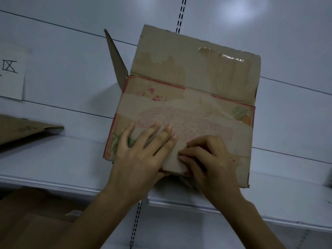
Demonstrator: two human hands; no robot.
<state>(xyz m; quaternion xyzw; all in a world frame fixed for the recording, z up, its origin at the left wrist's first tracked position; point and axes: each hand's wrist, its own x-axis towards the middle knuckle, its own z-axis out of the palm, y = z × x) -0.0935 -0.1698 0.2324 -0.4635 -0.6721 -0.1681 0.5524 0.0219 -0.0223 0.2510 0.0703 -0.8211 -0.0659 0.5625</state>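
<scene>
A worn cardboard box with a red printed border and faded fruit pictures lies on a white shelf. Its far flap stands up and a side flap juts up at the left. My left hand lies flat on the box's near left part, fingers spread and straight. My right hand sits beside it with fingers curled, fingertips pinching the edge of a strip of pale tape stuck across the near edge of the box. The box's near side is hidden behind my hands.
A flattened piece of cardboard lies on the shelf at the left. A paper sign with a black character hangs on the white back panel. A slotted upright runs behind the box. More cardboard sits below the shelf edge.
</scene>
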